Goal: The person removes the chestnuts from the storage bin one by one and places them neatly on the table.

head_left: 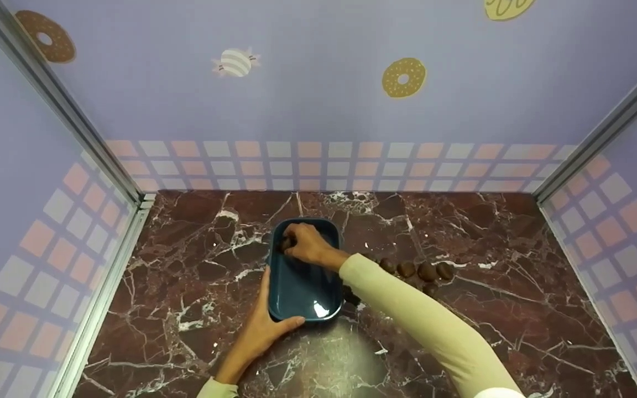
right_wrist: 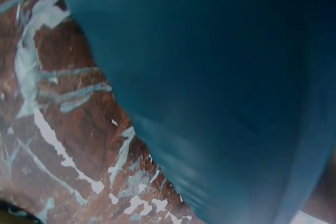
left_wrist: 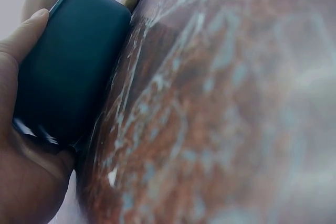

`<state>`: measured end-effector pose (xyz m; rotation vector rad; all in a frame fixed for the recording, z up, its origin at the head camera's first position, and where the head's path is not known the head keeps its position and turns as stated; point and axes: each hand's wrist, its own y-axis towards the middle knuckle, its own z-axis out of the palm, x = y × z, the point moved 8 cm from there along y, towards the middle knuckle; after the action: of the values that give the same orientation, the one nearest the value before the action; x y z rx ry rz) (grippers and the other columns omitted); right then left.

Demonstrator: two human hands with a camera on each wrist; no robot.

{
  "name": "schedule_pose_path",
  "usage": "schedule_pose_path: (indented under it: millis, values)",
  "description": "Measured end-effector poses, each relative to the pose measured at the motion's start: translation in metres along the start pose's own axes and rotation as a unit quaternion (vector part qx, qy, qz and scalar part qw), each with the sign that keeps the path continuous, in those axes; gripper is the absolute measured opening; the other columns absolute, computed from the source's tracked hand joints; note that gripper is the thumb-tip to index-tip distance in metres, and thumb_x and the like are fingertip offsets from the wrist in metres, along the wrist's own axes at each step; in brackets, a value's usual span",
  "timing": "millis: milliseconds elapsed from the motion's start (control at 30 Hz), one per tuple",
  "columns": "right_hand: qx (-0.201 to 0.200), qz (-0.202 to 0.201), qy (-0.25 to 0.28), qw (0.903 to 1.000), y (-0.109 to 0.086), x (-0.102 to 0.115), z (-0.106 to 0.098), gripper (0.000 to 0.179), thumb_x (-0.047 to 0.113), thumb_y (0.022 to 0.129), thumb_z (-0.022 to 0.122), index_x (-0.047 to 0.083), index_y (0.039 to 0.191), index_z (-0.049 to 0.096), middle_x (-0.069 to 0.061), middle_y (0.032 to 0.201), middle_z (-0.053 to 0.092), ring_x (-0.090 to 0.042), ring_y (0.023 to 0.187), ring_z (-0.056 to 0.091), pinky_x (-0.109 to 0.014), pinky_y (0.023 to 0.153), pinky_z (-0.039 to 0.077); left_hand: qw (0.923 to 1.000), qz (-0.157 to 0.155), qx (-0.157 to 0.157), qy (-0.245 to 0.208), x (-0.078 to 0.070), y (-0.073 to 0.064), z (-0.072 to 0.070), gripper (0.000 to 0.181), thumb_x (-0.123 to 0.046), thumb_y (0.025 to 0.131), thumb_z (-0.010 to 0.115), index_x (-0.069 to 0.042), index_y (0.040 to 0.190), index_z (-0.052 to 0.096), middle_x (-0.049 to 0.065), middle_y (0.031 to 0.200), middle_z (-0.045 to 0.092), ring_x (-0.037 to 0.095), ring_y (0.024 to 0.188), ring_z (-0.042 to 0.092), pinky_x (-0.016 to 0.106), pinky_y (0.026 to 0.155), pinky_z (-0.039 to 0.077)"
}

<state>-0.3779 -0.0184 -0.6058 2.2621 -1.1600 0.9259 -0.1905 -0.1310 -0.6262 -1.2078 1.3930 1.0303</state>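
A deep blue rectangular dish [head_left: 304,282] stands on the marbled surface, its long side pointing away from me. My left hand [head_left: 267,326] grips its near left corner, thumb along the near end and fingers against the left wall. The left wrist view has that thumb [left_wrist: 31,30] on the dish's wall [left_wrist: 73,56]. Inside the dish, at the far left corner, my right hand [head_left: 310,246] pinches a brown round nut [head_left: 287,242], partly hidden by the fingers. The dish's blue side [right_wrist: 210,87] fills most of the right wrist view.
Several brown round nuts [head_left: 428,271] lie in a rough row right of the dish, partly behind the right sleeve [head_left: 418,315]. Purple panels with a checked band [head_left: 310,166] enclose the marbled surface [head_left: 197,337] at the back and both sides.
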Motion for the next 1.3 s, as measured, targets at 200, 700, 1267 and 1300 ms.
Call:
schedule_pose_path:
  millis: [200, 700, 1267, 1300]
  values:
    - [0.032, 0.038, -0.010, 0.9987, -0.008, 0.034, -0.021, 0.036, 0.006, 0.091, 0.087, -0.003, 0.124, 0.075, -0.015, 0.109, 0.079, -0.028, 0.100, 0.076, -0.043, 0.092, 0.062, 1.0000, -0.001, 0.002, 0.009, -0.001, 0.001, -0.002, 0.135, -0.025, 0.088, 0.097, -0.020, 0.179, -0.002, 0.013, 0.185, 0.001, 0.038, 0.169, 0.008, 0.065, 0.132, 0.013]
    - [0.047, 0.054, -0.064, 0.9953, 0.012, 0.017, 0.002, 0.035, 0.011, 0.090, 0.089, 0.001, 0.122, 0.078, -0.013, 0.117, 0.079, -0.028, 0.105, 0.077, -0.041, 0.091, 0.063, 1.0000, 0.007, 0.003, 0.000, -0.002, 0.002, 0.003, 0.135, -0.023, 0.087, 0.097, -0.019, 0.179, -0.003, 0.014, 0.185, 0.003, 0.040, 0.168, 0.011, 0.065, 0.131, 0.016]
    - [0.026, -0.032, -0.032, 0.9986, -0.029, 0.053, -0.042, 0.034, 0.007, 0.093, 0.087, 0.000, 0.125, 0.076, -0.009, 0.106, 0.078, -0.021, 0.095, 0.074, -0.038, 0.087, 0.061, 1.0000, 0.003, -0.002, 0.008, 0.000, 0.001, 0.000, 0.136, -0.024, 0.086, 0.098, -0.018, 0.179, 0.000, 0.016, 0.184, 0.007, 0.041, 0.167, 0.016, 0.064, 0.130, 0.020]
    - [0.024, -0.036, -0.029, 0.9986, -0.036, 0.059, -0.048, 0.034, 0.007, 0.094, 0.087, -0.001, 0.125, 0.075, -0.010, 0.106, 0.078, -0.022, 0.095, 0.074, -0.039, 0.087, 0.061, 1.0000, 0.003, -0.003, 0.006, 0.000, 0.001, -0.001, 0.136, -0.023, 0.086, 0.098, -0.018, 0.179, 0.000, 0.016, 0.184, 0.007, 0.041, 0.167, 0.016, 0.064, 0.130, 0.019]
